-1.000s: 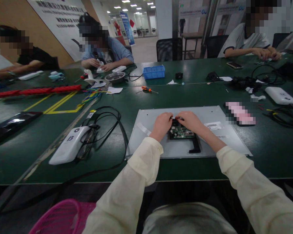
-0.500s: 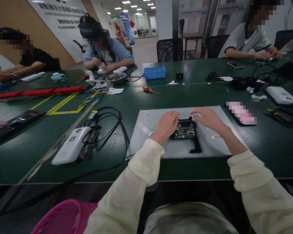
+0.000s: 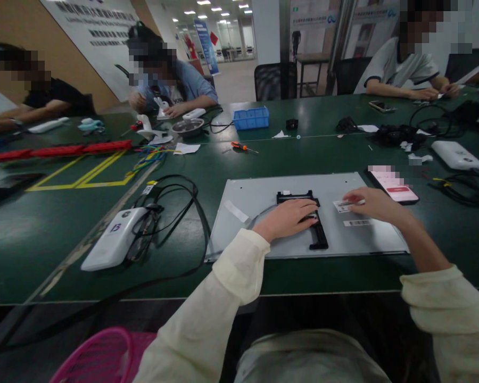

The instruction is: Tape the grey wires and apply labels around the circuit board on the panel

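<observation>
In front of me a flat grey panel (image 3: pixel 255 191) lies on the table with a black plastic bracket (image 3: pixel 318 235) on its middle. My left hand (image 3: pixel 289 217) rests flat over the bracket, fingers stretched to the right, covering the circuit board seen there earlier. A thin grey cable (image 3: pixel 263 210) runs out from under that hand. To the right, my right hand (image 3: pixel 373 203) is closed in a pinch just above a white label (image 3: pixel 340 207) on the panel. Something thin and pale shows at its fingertips, too small to name. Below it sits a barcode sticker (image 3: pixel 357 223).
A phone with a pink screen (image 3: pixel 391 184) lies right of the panel. Left are a white power bank (image 3: pixel 114 239) and black cables (image 3: pixel 197 205). Further back are an orange screwdriver (image 3: pixel 243 147), a blue basket (image 3: pixel 251 118) and a metal bowl (image 3: pixel 188 126). Several people sit around the table.
My left hand has moved right and down onto the circuit board. My right hand has left the bracket's upper corner, moved right and closed. The phone screen now shows a different picture.
</observation>
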Available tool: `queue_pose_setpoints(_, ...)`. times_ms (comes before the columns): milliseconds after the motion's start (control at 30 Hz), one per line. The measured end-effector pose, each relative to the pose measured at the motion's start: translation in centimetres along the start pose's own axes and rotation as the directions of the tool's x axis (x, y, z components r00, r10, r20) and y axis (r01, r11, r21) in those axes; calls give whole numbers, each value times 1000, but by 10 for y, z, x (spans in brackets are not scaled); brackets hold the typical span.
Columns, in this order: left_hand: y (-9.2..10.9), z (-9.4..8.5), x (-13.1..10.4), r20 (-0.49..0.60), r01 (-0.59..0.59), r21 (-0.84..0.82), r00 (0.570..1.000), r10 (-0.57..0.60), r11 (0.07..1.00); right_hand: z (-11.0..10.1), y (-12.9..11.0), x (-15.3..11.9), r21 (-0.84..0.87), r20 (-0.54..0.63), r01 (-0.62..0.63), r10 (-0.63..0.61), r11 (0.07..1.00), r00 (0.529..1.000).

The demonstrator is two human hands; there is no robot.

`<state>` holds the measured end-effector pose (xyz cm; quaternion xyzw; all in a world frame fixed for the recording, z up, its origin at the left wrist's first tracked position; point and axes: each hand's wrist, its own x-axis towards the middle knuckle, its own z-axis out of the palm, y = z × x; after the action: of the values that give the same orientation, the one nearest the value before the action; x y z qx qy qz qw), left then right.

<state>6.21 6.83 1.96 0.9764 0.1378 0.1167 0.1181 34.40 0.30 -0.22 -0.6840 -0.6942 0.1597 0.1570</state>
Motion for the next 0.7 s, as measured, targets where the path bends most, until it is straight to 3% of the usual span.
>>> queue_pose_setpoints(133,-2,2,0,-26,-23,3,999,24,1000,3,0,2,71,25,-30,28,997,999)
queue_pose_setpoints(433,-1,2,0,16,-15,44,1000,15,999,-4,9,-10,-43,-74,-32,29,999,997)
queue_pose_setpoints(700,0,2,-1,32,5,43,999,-6,999,-7,3,-16,-55,32,-142,144,988,989)
